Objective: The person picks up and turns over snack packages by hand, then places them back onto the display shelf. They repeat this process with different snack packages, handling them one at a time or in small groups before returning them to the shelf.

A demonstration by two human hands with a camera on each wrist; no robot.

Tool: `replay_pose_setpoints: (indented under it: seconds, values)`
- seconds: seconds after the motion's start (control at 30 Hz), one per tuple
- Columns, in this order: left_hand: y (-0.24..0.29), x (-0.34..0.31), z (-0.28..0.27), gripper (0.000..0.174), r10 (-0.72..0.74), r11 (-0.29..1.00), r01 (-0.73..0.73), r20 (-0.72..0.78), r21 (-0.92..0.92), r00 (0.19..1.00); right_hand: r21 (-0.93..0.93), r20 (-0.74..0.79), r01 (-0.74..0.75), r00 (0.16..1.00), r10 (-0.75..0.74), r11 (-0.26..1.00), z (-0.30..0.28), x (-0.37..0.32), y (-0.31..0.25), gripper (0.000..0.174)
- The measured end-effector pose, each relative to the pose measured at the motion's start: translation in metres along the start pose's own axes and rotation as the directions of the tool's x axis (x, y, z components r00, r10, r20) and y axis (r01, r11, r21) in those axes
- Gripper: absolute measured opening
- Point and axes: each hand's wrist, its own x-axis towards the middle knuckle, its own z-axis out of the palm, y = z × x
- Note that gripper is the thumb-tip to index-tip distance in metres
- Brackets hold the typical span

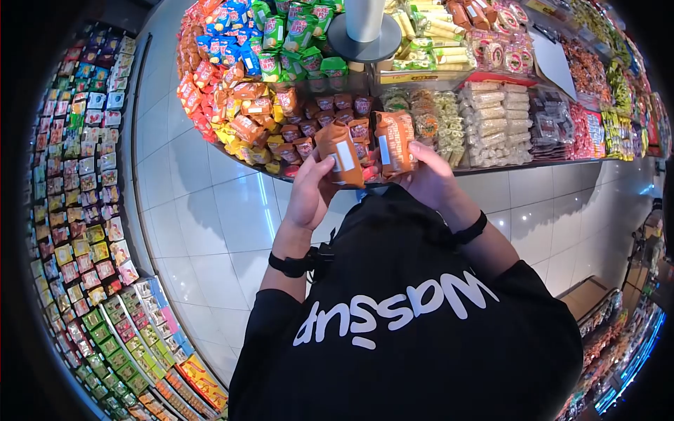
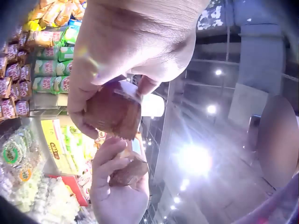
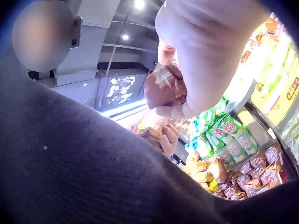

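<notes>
Two brown snack packets are held up side by side over the display edge. The left hand (image 1: 311, 189) grips one brown packet (image 1: 340, 156), its thumb beside a white label. In the right hand (image 1: 430, 179) is the other brown packet (image 1: 397, 144), also with a white label, pinched between thumb and fingers. The left wrist view shows the left hand (image 2: 135, 42) curled round its packet (image 2: 114, 109), with the right hand (image 2: 119, 200) and its packet beyond. From the right wrist, the right hand (image 3: 205, 51) holds its packet (image 3: 166, 86).
Behind the packets, a rounded display carries brown wrapped snacks (image 1: 302, 130), green packs (image 1: 284, 31), yellow packs (image 1: 242, 151) and clear bags (image 1: 495, 116). A grey round stand (image 1: 364, 42) rises from it. Shelves of goods (image 1: 81, 175) line the left, across a tiled floor (image 1: 189, 210).
</notes>
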Motion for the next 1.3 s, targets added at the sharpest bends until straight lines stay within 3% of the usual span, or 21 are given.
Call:
replay_pose_setpoints:
  seconds: [0.07, 0.1, 0.23, 0.43, 0.73, 0.87, 0.93, 1.3]
  values:
    - [0.007, -0.003, 0.011, 0.048, -0.020, 0.997, 0.018, 0.028, 0.070, 0.999, 0.045, -0.025, -0.016, 1.000, 0.017, 0.999, 0.006, -0.002, -0.004, 0.052]
    - [0.004, -0.002, 0.009, 0.051, -0.045, 0.999, 0.044, -0.005, -0.026, 0.999, 0.076, -0.003, -0.026, 1.000, 0.026, 0.997, -0.001, -0.003, -0.005, 0.053]
    - [-0.009, 0.001, 0.021, 0.056, -0.022, 0.999, 0.020, -0.045, -0.037, 0.999, 0.134, 0.113, -0.089, 0.991, 0.074, 0.987, -0.014, -0.011, -0.017, 0.055]
    - [-0.023, 0.013, 0.055, 0.063, -0.052, 0.999, 0.052, -0.005, 0.011, 0.999, 0.212, 0.051, -0.128, 0.991, 0.120, 0.969, -0.028, -0.028, -0.044, 0.057]
    - [-0.055, 0.020, 0.117, 0.066, -0.025, 0.999, 0.024, 0.024, 0.025, 0.999, 0.222, 0.180, -0.172, 0.975, 0.133, 0.960, -0.056, -0.067, -0.091, 0.054]
    - [-0.066, 0.016, 0.139, 0.065, 0.022, 0.999, -0.022, 0.004, 0.029, 1.000, 0.176, 0.121, -0.203, 0.976, 0.183, 0.963, -0.067, -0.080, -0.105, 0.053]
    - [-0.071, 0.019, 0.142, 0.066, 0.029, 0.999, -0.032, 0.086, 0.031, 0.996, 0.188, 0.082, -0.210, 0.977, 0.198, 0.959, -0.067, -0.089, -0.113, 0.052]
    - [-0.096, 0.016, 0.155, 0.067, 0.090, 0.996, -0.084, 0.199, -0.040, 0.976, 0.058, 0.142, -0.198, 0.972, 0.189, 0.978, -0.079, -0.111, -0.134, 0.055]
